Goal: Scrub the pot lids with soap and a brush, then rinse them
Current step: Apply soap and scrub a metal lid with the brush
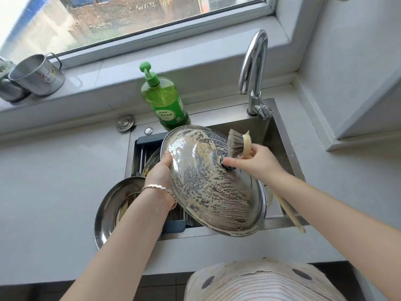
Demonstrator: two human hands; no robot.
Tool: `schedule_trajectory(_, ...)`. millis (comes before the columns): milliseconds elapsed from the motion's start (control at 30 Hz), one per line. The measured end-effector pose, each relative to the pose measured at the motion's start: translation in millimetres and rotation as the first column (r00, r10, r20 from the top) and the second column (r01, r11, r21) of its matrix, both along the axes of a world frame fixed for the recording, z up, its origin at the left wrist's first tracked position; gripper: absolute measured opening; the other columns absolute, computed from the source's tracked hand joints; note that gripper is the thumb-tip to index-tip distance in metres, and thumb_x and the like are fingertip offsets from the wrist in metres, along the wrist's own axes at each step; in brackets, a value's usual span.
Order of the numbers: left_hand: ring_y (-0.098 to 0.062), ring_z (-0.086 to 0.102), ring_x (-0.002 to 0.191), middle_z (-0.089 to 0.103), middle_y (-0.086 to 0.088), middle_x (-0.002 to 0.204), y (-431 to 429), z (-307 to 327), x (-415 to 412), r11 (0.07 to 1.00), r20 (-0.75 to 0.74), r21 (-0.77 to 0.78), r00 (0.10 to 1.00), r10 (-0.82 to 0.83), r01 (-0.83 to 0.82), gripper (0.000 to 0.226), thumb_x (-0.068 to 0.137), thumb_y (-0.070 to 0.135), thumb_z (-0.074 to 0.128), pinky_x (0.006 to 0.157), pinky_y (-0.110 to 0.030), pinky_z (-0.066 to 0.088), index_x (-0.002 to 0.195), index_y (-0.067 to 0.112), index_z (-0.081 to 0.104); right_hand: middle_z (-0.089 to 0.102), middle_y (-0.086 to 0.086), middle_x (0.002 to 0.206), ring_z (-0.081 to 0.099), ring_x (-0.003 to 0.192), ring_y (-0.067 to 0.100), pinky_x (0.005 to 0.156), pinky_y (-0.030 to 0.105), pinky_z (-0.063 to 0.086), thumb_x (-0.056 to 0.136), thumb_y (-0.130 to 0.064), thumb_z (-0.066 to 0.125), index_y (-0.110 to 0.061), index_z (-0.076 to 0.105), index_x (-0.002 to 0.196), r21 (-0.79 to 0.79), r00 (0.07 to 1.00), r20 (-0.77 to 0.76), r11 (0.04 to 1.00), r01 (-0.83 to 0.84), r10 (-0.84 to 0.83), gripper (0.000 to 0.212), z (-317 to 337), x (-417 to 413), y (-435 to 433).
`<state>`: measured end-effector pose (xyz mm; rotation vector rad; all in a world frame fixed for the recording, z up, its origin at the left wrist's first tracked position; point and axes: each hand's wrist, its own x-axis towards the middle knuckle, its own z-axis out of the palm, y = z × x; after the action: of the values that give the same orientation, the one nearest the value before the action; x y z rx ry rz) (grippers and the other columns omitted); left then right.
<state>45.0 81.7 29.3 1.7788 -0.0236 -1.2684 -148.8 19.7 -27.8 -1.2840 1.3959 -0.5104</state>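
Striped, dotted cloth [264,281] nearest the lens at the bottom edge, cut off below. Two bare forearms reaching up from it over the grey bench [54,170].

Left to right: metal mugs [36,76] tipped on the window sill at far left, partly out of frame. Steel lid [108,211] leaning over the sink's left front corner, half covered by the left forearm. Left hand [160,170] with a chain bracelet [161,191] at the wrist, grip closed on the left rim of the big domed pot lid [214,181], fingers hidden behind it. Big lid held tilted above the sink [282,148], top side up, shiny steel smeared all over with yellowish mottled suds, dark knob near its upper right. Beneath it, a blue-framed rack [147,141] and what looks like a glass lid [153,159], mostly hidden. Green pump bottle of dish soap [167,103] standing on the sink's back ledge, its base just behind the big lid's top rim. Right hand [258,161], grip closed round the wooden handle of the brush [235,144], index finger stretched to the knob, grey bristles touching the lid beside the knob. Long handle running down past the wrist and over the sink's front edge. Chrome tap [253,68] at the back right; no water visible from the spout. Sink bottom largely blocked from sight.
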Motion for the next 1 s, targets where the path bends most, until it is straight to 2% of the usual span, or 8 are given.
schedule_trajectory(267,-0.020,0.060,0.063,0.065,-0.004,0.073,-13.2,10.7,9.7,0.974,0.058,-0.013,0.973,-0.224,0.225,0.025,0.092,0.035,0.054,0.072,-0.036,0.052,0.085,0.013,0.063,0.068,-0.003,0.075,0.065,0.067,0.013,0.059,0.025,0.052,0.071,-0.032,0.078,-0.015,0.068,0.083,0.013,0.998,-0.002,0.998,-0.058,0.058,0.022,5.4,12.2,11.1)
schedule_trajectory(400,-0.015,0.061,0.054,0.063,0.000,0.066,-7.2,14.5,-6.1,0.953,-0.055,-0.176,0.964,-0.260,0.247,0.022,0.092,0.031,0.052,0.058,-0.028,0.052,0.084,0.012,0.058,0.057,0.000,0.058,0.051,0.054,0.012,0.051,0.023,0.038,0.072,-0.033,0.074,-0.011,0.056,0.065,0.095,0.989,-0.075,0.987,0.131,-0.124,0.029,3.5,16.9,9.6)
schedule_trajectory(500,-0.024,0.069,0.088,0.071,-0.011,0.100,14.3,1.5,-36.8,0.928,-0.044,-0.267,0.958,-0.282,0.261,0.032,0.093,0.022,0.052,0.080,-0.038,0.056,0.118,0.002,0.055,0.057,0.004,0.061,0.045,0.052,0.014,0.053,0.025,0.036,0.070,-0.036,0.075,-0.008,0.060,0.076,0.273,0.942,-0.009,0.905,0.326,-0.337,0.033,8.0,20.6,1.5)
schedule_trajectory(600,-0.025,0.065,0.102,0.071,-0.009,0.106,33.0,-5.1,-65.2,0.955,-0.190,-0.276,0.967,-0.168,0.111,0.033,0.093,0.036,0.048,0.096,-0.043,0.047,0.111,0.010,0.061,0.055,0.005,0.062,0.042,0.050,0.013,0.050,0.022,0.034,0.072,-0.040,0.076,-0.009,0.056,0.075,0.306,0.921,0.040,0.882,0.358,-0.388,0.037,14.1,23.3,-2.9)
schedule_trajectory(733,-0.030,0.061,0.105,0.067,-0.013,0.109,26.0,-9.7,-62.5,0.927,-0.414,-0.329,0.910,0.030,-0.180,0.046,0.094,0.048,0.038,0.093,-0.046,0.046,0.107,0.010,0.059,0.060,0.004,0.066,0.057,0.061,0.016,0.060,0.028,0.044,0.076,-0.060,0.062,-0.006,0.062,0.083,0.136,0.978,-0.014,0.968,0.209,-0.209,0.055,20.1,16.0,0.5)
schedule_trajectory(833,-0.034,0.057,0.110,0.061,-0.017,0.119,19.1,-12.6,-50.8,0.915,-0.449,-0.328,0.891,0.069,-0.236,0.050,0.095,0.050,0.034,0.088,-0.048,0.047,0.117,0.009,0.053,0.064,0.002,0.113,0.058,0.106,0.026,0.084,0.036,0.045,0.078,-0.078,0.034,-0.019,0.050,0.128,-0.036,0.939,-0.344,0.999,-0.038,0.023,0.078,22.2,4.8,13.0)
schedule_trajectory(900,-0.034,0.056,0.111,0.061,-0.018,0.117,20.3,-12.0,-51.6,0.918,-0.454,-0.333,0.890,0.045,-0.216,0.050,0.095,0.051,0.033,0.092,-0.048,0.046,0.113,0.010,0.054,0.056,-0.002,0.131,0.051,0.119,0.025,0.087,0.035,0.042,0.084,-0.073,0.025,-0.033,0.031,0.143,-0.100,0.874,-0.471,0.977,-0.186,0.118,0.072,23.3,2.8,24.3)
schedule_trajectory(1000,-0.032,0.060,0.108,0.063,-0.017,0.116,22.5,-13.0,-56.9,0.926,-0.453,-0.330,0.891,0.014,-0.182,0.051,0.094,0.053,0.034,0.090,-0.047,0.047,0.110,0.010,0.058,0.060,-0.003,0.125,0.053,0.115,0.023,0.078,0.031,0.040,0.091,-0.062,0.029,-0.039,0.036,0.138,-0.138,0.847,-0.504,0.952,-0.273,0.170,0.053,17.9,9.4,36.4)
